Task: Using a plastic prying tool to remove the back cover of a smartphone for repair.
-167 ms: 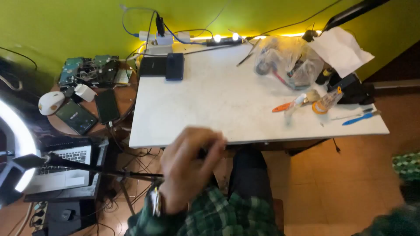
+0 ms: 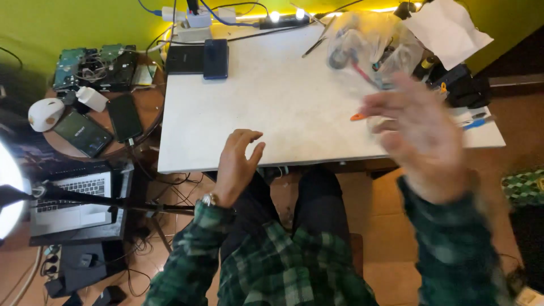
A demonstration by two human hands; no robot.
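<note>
At the white table's [image 2: 294,113] near edge, left hand [image 2: 235,164] rests, fingers loosely spread; right hand [image 2: 419,136] blurred, empty.

At the upper left of your frame, two dark smartphones [image 2: 105,126] are lying on a small round wooden side table [image 2: 148,107], with a white rounded plastic gadget [image 2: 45,113] sitting at its left edge and green circuit boards [image 2: 93,65] resting behind them. Lower left, a silver laptop [image 2: 71,195] is sitting open behind a black stand arm [image 2: 85,198]. Along the top edge, a white power strip [image 2: 195,17] is lying beside glowing yellow lights [image 2: 283,15]. A white paper sheet [image 2: 447,28] is lying at the upper right.
</note>
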